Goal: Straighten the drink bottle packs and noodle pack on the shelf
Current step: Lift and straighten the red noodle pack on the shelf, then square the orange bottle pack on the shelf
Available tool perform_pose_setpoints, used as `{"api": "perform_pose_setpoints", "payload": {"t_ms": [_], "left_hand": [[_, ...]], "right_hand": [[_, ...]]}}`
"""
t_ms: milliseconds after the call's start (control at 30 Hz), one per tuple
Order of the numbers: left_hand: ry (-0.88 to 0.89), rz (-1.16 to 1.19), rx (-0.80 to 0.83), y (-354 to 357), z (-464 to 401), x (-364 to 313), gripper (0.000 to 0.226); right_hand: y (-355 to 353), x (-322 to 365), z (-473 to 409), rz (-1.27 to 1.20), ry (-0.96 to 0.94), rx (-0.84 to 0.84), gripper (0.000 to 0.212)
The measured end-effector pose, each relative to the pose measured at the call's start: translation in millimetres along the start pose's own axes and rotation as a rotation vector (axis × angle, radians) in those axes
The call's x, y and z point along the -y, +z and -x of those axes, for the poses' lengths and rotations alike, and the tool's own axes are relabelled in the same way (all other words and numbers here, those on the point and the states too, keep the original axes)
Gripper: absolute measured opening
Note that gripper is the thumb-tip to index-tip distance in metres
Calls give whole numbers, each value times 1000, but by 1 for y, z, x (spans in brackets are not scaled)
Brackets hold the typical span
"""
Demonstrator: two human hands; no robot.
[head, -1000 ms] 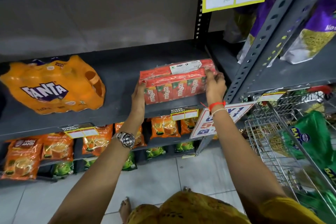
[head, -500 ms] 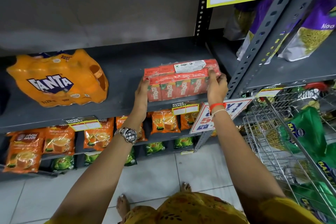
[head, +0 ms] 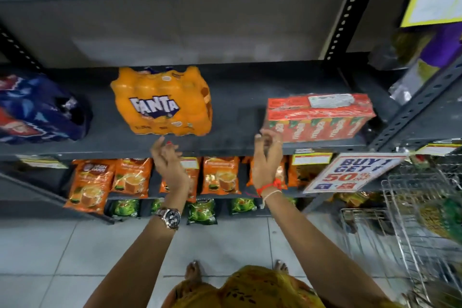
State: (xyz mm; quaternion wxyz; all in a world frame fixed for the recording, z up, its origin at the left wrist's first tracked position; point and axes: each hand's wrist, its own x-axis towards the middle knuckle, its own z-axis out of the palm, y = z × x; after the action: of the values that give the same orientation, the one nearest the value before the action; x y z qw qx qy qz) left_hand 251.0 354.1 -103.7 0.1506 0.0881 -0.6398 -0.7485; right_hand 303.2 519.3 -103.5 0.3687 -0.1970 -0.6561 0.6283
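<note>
On the grey shelf (head: 237,142): red juice pack (head: 320,115) at right, lying square to the front edge and released; half a second earlier clamped at both ends between the hands. Fanta pack (head: 162,102) at centre, skewed, its lower right corner nearer the edge than its left. Blue pack (head: 37,110) at far left, partly cut off by the frame and blurred; contents not legible, possibly the noodle pack.

In front of the shelf edge: left hand (head: 168,160) open, palm turned inward, fingers loosely curled, holding nothing, just below the Fanta pack. Right hand (head: 267,155) likewise open and empty, its fingertips just beside the lower left corner of the juice pack; contact not discernible through motion blur. Both hands now shifted leftward off the juice pack, view swung left with them.

Reading of the change: juice pack apparently finished; Fanta pack probably next, judged from the hands bracketing the space below it. Likely need: a grip on both ends and a small turn to bring the label parallel to the edge. Blue pack untouched. Soft shrink-wrap prone to sag and slide when turned.

Below: tea pouches (head: 220,175) and a promo sign (head: 350,172), not part of the task.
</note>
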Motion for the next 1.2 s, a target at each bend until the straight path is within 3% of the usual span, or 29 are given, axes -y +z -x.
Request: {"api": "perform_pose_setpoints", "payload": {"t_ms": [100,167,267,333,467,633,800,1000,1200], "left_hand": [[52,-5,-84,-37,-52,-11,23],[34,-46,-94,-59,-95,-20,35],[-7,-145,154,-71,-145,-30,31],[31,-213,345,-70,-166,-30,24],[-76,-289,434,-67,-178,-37,73],[-71,-324,479,-79,-173,-28,29],[-44,-303,472,-88,-162,-24,28],[-48,-299,470,-93,-157,-29,43],[-44,-306,455,-91,-151,-35,39]], "right_hand": [[52,8,-3,-38,32,213,17],[87,13,-9,-57,93,300,24],[124,17,-22,-17,141,372,39],[137,16,-27,46,126,347,47],[146,14,-26,95,110,269,44],[146,18,-19,115,116,219,44],[139,18,-7,105,144,234,47],[139,22,3,123,163,217,49],[137,26,5,138,169,222,49]]}}
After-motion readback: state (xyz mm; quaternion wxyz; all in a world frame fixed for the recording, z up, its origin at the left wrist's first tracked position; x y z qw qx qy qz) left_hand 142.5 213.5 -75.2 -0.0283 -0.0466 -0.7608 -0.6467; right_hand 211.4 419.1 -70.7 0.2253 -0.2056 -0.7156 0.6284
